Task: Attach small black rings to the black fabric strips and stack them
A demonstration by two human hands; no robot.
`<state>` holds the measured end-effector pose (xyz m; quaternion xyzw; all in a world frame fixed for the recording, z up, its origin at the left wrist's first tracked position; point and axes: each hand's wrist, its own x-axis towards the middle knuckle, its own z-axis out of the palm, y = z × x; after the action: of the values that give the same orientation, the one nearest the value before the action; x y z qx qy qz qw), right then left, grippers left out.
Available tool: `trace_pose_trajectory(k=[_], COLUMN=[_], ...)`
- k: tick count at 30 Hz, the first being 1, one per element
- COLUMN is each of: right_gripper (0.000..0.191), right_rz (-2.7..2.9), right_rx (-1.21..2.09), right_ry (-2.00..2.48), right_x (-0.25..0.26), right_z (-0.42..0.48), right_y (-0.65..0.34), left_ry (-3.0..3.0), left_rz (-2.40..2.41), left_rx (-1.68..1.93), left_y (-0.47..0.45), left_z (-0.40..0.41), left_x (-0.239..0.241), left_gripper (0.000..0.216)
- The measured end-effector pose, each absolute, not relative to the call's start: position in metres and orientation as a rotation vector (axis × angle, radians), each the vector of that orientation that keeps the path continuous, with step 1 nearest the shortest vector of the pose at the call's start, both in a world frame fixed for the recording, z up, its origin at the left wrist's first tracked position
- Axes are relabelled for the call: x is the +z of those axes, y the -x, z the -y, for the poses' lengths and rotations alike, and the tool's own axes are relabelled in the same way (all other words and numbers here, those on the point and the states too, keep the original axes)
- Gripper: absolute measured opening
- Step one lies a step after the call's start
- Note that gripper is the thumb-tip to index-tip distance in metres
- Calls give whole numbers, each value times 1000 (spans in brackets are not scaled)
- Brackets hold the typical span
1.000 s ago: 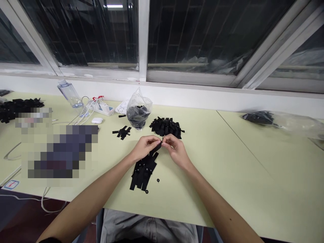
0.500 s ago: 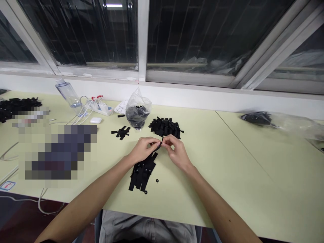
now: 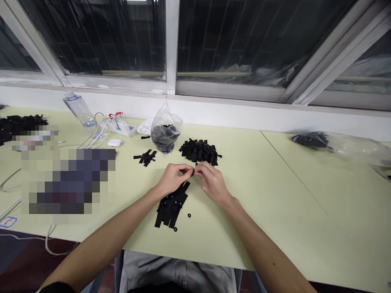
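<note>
My left hand (image 3: 173, 178) and my right hand (image 3: 210, 182) meet over the pale green table (image 3: 275, 195), fingertips pinched together on a small black strap piece (image 3: 193, 172). Just below my left hand lies a row of black straps with small fasteners (image 3: 171, 205). Two small black round fasteners (image 3: 189, 215) lie loose beside that row. Behind my hands sits a heap of black strap pieces (image 3: 199, 151).
A clear plastic bag of black parts (image 3: 165, 136) stands behind, a few loose straps (image 3: 146, 156) to its left. Further left are a water bottle (image 3: 78, 110), a power strip with cables (image 3: 119, 126) and a white earbud case (image 3: 114, 143). Another bag (image 3: 332, 143) lies far right.
Both hands stay pinched on the strap piece, fingers shifting slightly. The view has tipped a little, so everything sits slightly higher in the picture.
</note>
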<state>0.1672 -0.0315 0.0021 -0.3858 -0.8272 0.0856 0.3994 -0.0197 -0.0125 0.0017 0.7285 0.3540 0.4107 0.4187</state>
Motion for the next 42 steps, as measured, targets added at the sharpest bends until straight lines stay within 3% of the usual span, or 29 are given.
trace_pose_trajectory(k=[9, 15, 20, 30, 42], right_gripper=[23, 19, 16, 14, 14], right_rz=[2146, 2116, 2142, 2220, 2219], right_rx=[36, 161, 290, 610, 595], right_ry=[997, 978, 1093, 1276, 1279], right_x=[-2, 3, 5, 0, 1], right_z=[27, 29, 26, 21, 23], right_y=[-167, -165, -175, -187, -185], left_ry=[-1555, -1494, -1734, -2271, -2378], left_rz=[-851, -884, -1043, -1112, -974], left_rx=[1109, 1138, 1187, 913, 934], left_y=[9, 10, 26, 38, 40], left_z=[13, 9, -1, -10, -15], left_x=[1, -5, -7, -10, -17], left_gripper=[20, 21, 25, 17, 25])
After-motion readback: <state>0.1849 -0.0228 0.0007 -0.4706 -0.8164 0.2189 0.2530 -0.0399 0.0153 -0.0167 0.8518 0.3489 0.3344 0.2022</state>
